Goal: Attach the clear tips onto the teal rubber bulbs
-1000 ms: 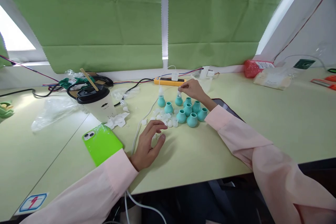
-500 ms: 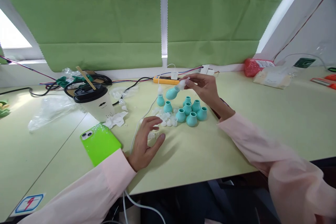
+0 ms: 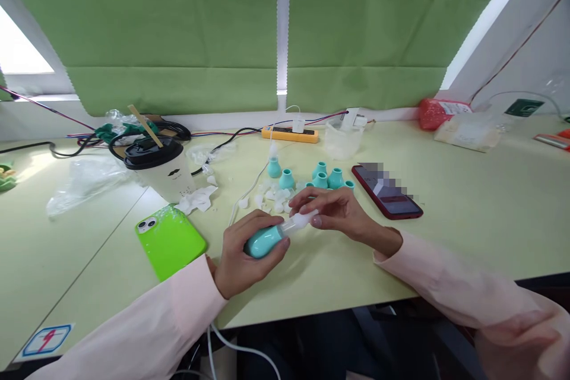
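My left hand (image 3: 243,255) is wrapped round a teal bulb (image 3: 263,242), tilted so that its neck faces up and right. A clear tube with a white tip (image 3: 301,221) extends from the neck. The fingers of my right hand (image 3: 341,214) pinch this white tip. Behind my hands stand several teal bulbs (image 3: 335,178) with open necks; my right hand partly covers some of them. One bulb (image 3: 274,167) at the back left carries a white tip. Small translucent white pieces (image 3: 268,190) lie in a loose pile beside the bulbs.
A lidded paper cup (image 3: 167,175) with a wooden stick and a green phone (image 3: 171,240) are on the left. A dark red phone (image 3: 387,193) lies right; a clear tub (image 3: 342,139) and orange power strip (image 3: 285,134) are behind. A white cable runs beside my left hand.
My right hand has come down and left with the bulb and white tip. My left hand, open before, has closed round the bulb. The clear tub and dark red phone are now uncovered.
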{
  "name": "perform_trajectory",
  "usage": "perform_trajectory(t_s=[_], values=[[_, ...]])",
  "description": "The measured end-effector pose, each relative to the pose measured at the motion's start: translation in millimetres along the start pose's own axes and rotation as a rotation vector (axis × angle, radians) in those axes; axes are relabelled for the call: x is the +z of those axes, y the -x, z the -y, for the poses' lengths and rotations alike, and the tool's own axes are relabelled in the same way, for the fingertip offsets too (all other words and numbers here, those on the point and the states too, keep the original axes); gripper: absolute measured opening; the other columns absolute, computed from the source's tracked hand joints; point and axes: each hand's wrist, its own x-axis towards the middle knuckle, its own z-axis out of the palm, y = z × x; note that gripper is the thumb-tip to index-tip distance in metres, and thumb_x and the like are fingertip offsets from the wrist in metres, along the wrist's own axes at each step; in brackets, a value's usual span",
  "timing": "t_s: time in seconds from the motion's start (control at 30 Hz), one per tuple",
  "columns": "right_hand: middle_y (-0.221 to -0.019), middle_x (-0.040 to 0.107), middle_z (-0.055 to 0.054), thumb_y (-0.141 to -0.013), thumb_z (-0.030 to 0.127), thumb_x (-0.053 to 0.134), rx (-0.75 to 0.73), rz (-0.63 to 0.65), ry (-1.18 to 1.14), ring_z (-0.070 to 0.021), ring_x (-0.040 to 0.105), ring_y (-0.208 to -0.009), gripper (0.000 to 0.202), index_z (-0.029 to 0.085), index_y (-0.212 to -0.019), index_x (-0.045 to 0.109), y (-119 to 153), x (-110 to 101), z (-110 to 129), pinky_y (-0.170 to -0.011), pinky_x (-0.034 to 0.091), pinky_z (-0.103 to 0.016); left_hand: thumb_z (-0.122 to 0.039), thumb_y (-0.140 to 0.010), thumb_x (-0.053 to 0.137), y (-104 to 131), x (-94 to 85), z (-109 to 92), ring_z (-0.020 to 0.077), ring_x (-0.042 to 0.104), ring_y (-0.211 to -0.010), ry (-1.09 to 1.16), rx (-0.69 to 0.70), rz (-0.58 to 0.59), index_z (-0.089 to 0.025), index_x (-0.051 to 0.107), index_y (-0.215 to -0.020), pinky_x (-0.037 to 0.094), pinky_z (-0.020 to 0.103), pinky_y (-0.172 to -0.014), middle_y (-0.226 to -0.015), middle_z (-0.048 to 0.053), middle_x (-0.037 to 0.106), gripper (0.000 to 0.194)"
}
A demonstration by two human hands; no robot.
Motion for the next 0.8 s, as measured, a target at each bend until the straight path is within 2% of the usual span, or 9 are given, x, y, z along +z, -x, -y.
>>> perform_trajectory(t_s=[0.17,0.5,0.67,0.8], values=[[-0.081,0.064,-0.001,-0.059,0.014,0.067,0.029,-0.07,0.023,-0.0142,0.058,-0.077,0.024,0.026,-0.08,0.067,2,1,-6,-0.065,0.048,-0.027,-0.014,-0.063,0.062,-2,1.1,-2,0.0117,0.053,-0.06,-0.037,0.042,-0.043,-0.016,0.06,-0.08,0.044,0.024,-0.052,-0.068,0.003,0.056,0.018],[-0.072,0.063,0.0,-0.055,0.012,0.069,0.139,-0.042,0.012,-0.0104,0.057,-0.066,0.022,0.022,-0.075,0.068,-2,-3,-14,-0.059,0.048,-0.023,-0.014,-0.062,0.062,2,2.5,7,0.0119,0.051,-0.061,-0.135,0.111,-0.056,-0.016,0.059,-0.081,0.043,0.024,-0.052,-0.071,0.004,0.053,0.02],[-0.07,0.064,-0.001,-0.056,0.018,0.069,0.228,-0.165,-0.053,-0.0115,0.06,-0.062,0.02,0.02,-0.076,0.068,-2,5,-9,-0.062,0.052,-0.027,-0.012,-0.063,0.062,1,3.7,11,0.0125,0.052,-0.065,-0.087,0.106,-0.049,-0.016,0.056,-0.086,0.044,0.025,-0.056,-0.073,0.004,0.054,0.024],[-0.07,0.064,-0.001,-0.053,0.02,0.071,0.14,-0.268,-0.002,-0.0129,0.059,-0.061,0.022,0.019,-0.075,0.068,-1,16,0,-0.058,0.054,-0.029,-0.012,-0.065,0.061,1,2.0,9,0.0135,0.053,-0.068,-0.077,0.13,-0.057,-0.017,0.053,-0.09,0.045,0.025,-0.057,-0.077,0.005,0.055,0.026]])
